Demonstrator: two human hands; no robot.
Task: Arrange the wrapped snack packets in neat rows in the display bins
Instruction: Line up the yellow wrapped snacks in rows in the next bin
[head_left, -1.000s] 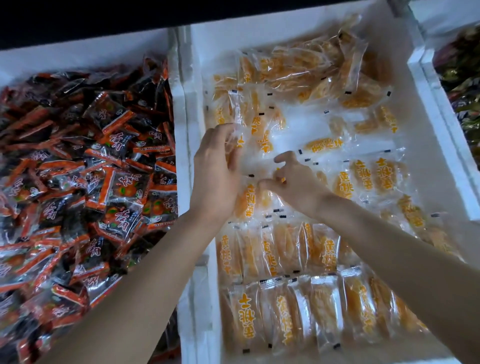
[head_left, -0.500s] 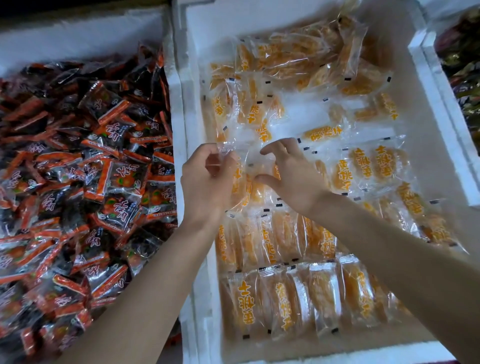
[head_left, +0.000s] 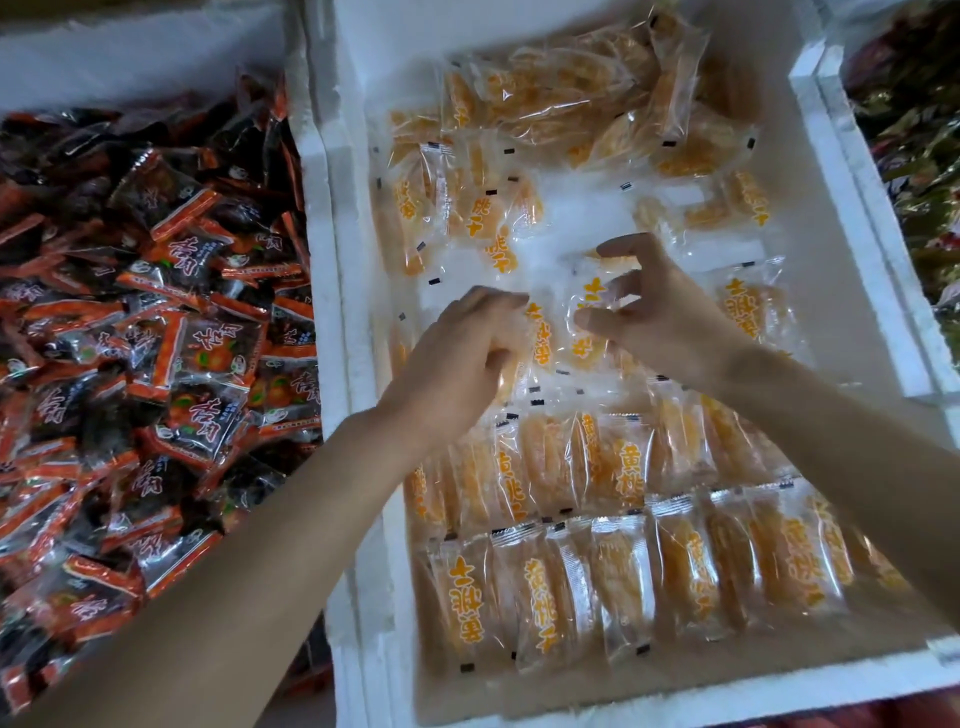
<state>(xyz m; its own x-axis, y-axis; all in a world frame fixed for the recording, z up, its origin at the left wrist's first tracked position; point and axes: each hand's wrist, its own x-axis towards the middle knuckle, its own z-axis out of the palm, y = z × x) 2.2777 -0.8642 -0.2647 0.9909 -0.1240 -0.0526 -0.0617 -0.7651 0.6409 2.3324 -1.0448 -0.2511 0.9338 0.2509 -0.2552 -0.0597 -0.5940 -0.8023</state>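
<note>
Head view: two hands are working in the middle of one white foam bin (head_left: 332, 260). The right hand (head_left: 660, 317) is pinching one yellow packet (head_left: 589, 306). The left hand (head_left: 467, 353) is curling over a neighbouring packet (head_left: 540, 332), and whether it is actually gripping it cannot be told. Two neat rows (head_left: 597, 467) are lying nearest the person.

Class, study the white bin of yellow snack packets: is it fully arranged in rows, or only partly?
Partly. Two neat rows fill the near end; packets at the far end lie jumbled, with bare floor between.

Left hand (head_left: 462, 353) and right hand (head_left: 660, 317) extended, close together, fingers (head_left: 621, 285) curled.
</note>
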